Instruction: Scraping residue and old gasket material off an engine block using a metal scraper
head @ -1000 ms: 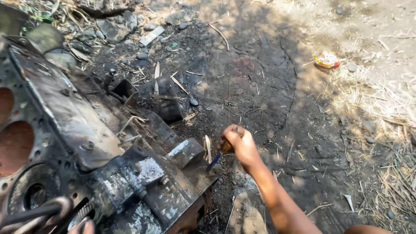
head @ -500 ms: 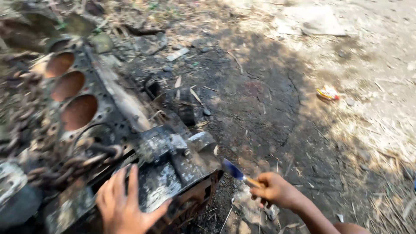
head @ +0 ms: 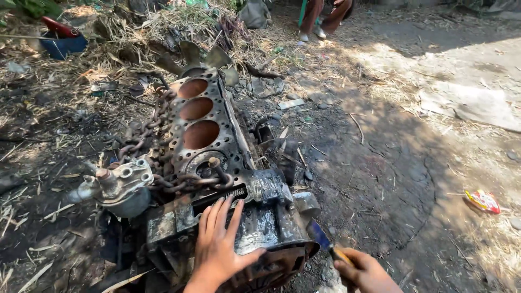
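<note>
Hard daylight flooded the scene, and the dirt at upper right was nearly bleached out. A big soft-edged shadow lay across the middle ground, dappled at its borders. The engine block sat half lit, its greasy metal throwing small glints. Focus held sharp at centre. The right hand was slightly soft at the bottom edge, and straight lines bent a little near the corners.

we're outdoors here, an open-air repair yard on bare, oil-darkened dirt. a stripped engine block sits right on the ground, a rusty chain draped over it. dry straw and litter ring the spot, a blue tub sits at the back, and someone's legs show at the far edge.
</note>
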